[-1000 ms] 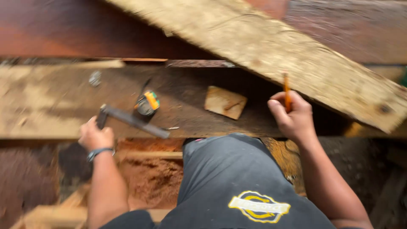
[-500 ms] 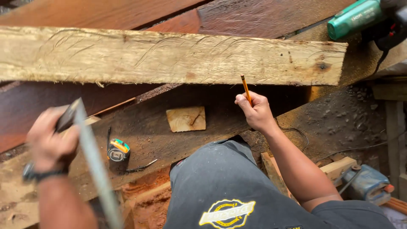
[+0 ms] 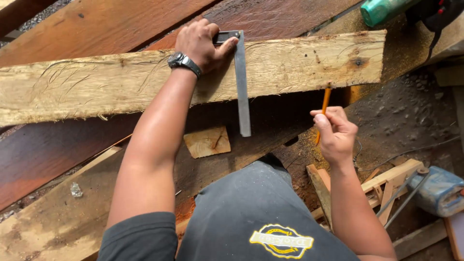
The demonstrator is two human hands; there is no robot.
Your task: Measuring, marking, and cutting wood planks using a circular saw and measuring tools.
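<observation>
My left hand presses the dark stock of a steel try square onto the pale rough-sawn plank, its blade running down toward me. My right hand, apparently just below the plank, pinches an orange pencil upright.

A try square lies across the plank, a wood offcut just below its tip.

A green power tool lies at the upper right. A small square wood offcut sits at centre on dark planks. A blue plastic container stands at lower right beside pale wood scraps.
</observation>
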